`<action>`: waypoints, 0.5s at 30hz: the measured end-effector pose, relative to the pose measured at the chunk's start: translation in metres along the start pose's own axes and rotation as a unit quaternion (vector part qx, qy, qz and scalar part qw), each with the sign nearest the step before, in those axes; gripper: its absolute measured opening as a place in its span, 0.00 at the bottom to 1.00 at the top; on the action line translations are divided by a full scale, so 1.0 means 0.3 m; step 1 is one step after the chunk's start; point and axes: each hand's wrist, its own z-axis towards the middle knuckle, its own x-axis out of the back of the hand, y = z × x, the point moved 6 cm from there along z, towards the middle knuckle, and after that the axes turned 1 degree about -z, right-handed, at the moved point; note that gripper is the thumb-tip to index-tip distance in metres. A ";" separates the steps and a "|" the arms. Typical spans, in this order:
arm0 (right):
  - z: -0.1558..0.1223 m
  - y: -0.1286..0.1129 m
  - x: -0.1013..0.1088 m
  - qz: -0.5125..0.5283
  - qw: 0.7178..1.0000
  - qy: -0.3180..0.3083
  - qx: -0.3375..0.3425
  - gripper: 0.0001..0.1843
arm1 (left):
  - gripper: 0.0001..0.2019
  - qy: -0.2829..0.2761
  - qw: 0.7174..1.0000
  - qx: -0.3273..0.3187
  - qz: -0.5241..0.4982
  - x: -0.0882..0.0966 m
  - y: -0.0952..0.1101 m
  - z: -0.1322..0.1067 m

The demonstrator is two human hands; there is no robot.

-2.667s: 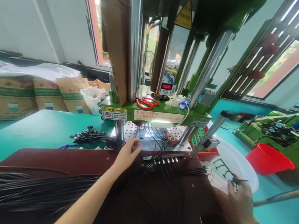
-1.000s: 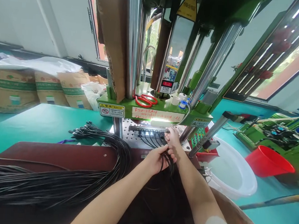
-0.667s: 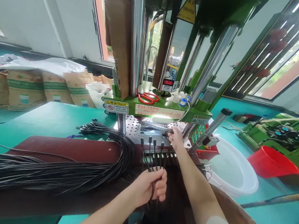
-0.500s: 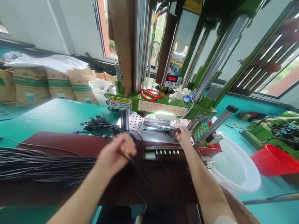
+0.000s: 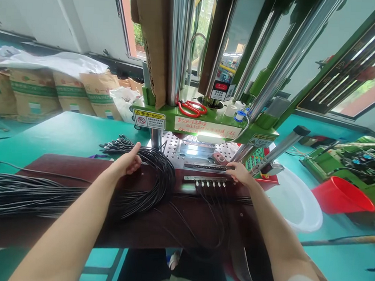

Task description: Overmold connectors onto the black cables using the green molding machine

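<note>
A factory workshop: a green vertical press (image 5: 204, 129) with steel columns stands on the desk (image 5: 56, 135), cable bundles (image 5: 42, 194) piled about, sacks (image 5: 33, 95) of material along the wall.

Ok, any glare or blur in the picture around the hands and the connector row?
Head view: both the left hand and right hand are sharp, as is the connector row; the lamp under the green platen blows out and glares on the perforated plate; wide-angle distortion splays the steel columns outward.

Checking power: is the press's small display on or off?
On: the display glows red.
</note>
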 end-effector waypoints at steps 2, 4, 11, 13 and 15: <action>0.012 -0.009 0.004 -0.087 0.996 0.005 0.018 0.08 | 0.28 -0.061 0.989 -0.007 0.137 -0.008 0.013 -0.057; 0.021 -0.019 -0.005 -0.168 0.985 0.007 0.039 0.07 | 0.28 -0.049 0.946 -0.136 0.291 -0.026 0.075 -0.142; -0.014 -0.080 -0.060 -0.389 0.919 0.006 0.063 0.11 | 0.19 -0.026 0.556 -0.638 0.532 -0.321 0.254 -0.410; -0.046 -0.113 -0.062 -0.429 0.900 0.022 0.076 0.12 | 0.21 -0.029 0.507 -0.636 0.580 -0.350 0.263 -0.375; -0.087 -0.141 -0.068 -0.452 0.885 0.020 0.109 0.14 | 0.23 -0.015 0.483 -0.627 0.611 -0.335 0.266 -0.349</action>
